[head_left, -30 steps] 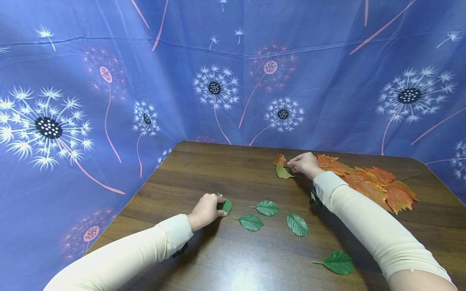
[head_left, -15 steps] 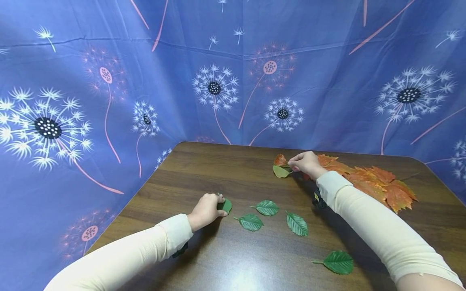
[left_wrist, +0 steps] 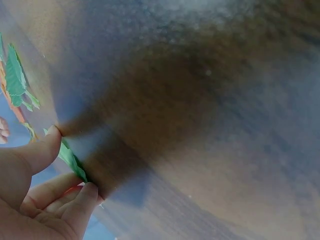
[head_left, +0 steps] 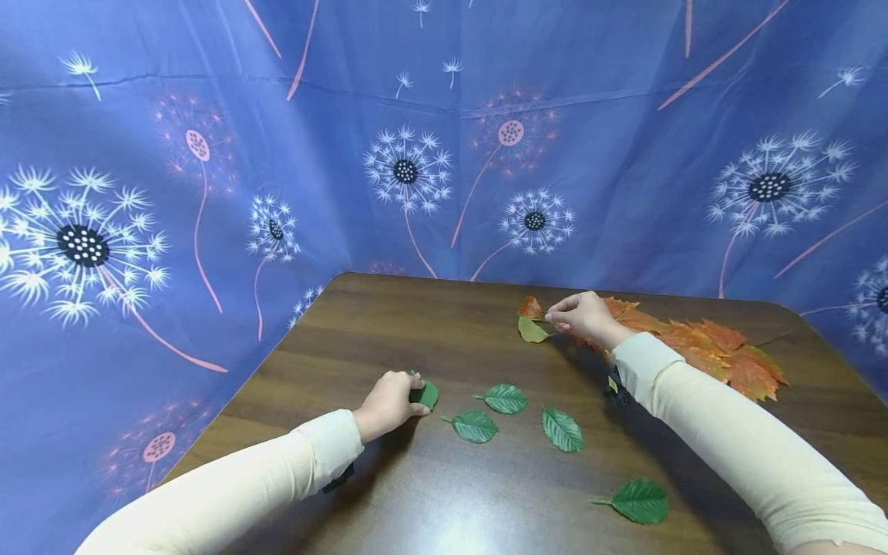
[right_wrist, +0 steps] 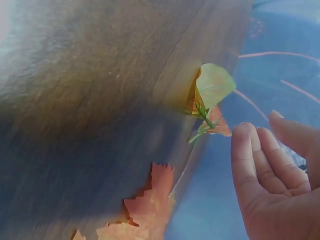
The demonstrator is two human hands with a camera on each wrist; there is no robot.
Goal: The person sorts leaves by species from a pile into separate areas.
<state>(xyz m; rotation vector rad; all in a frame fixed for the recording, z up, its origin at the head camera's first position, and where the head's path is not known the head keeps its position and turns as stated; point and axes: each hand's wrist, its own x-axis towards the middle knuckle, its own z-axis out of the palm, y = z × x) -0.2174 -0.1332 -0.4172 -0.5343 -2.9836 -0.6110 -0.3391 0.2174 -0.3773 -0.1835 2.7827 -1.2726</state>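
Yellow-green leaf: on the table (head_left: pixel 388 324), toward the far edge; this leaf (head_left: pixel 531 330) lies just left of the right hand (head_left: pixel 584 317), blade leftward, stem pointing right, so its long axis runs roughly across the table.
Small orange leaf: directly beyond the yellow-green one, this leaf (head_left: pixel 530 308) also has its stem toward the right hand.
Right hand: much the nearer to that pair; in its wrist view the thumb stands apart from the fingers, with nothing visible between them.
Left hand: well apart from the pair, nearer the person; the left hand (head_left: pixel 390 402) pinches a toothed green leaf (head_left: pixel 426 396) between thumb and fingers.
Held leaf's axis: partly covered by fingers; a stem tip seems to show on the far side.
Loose green leaves: two, one farther (head_left: pixel 505 399) and one nearer (head_left: pixel 475 426), lie right of the left hand, stems toward it.
Maple-shaped orange leaves: this pile (head_left: pixel 708 351) spreads rightward from behind the right hand.
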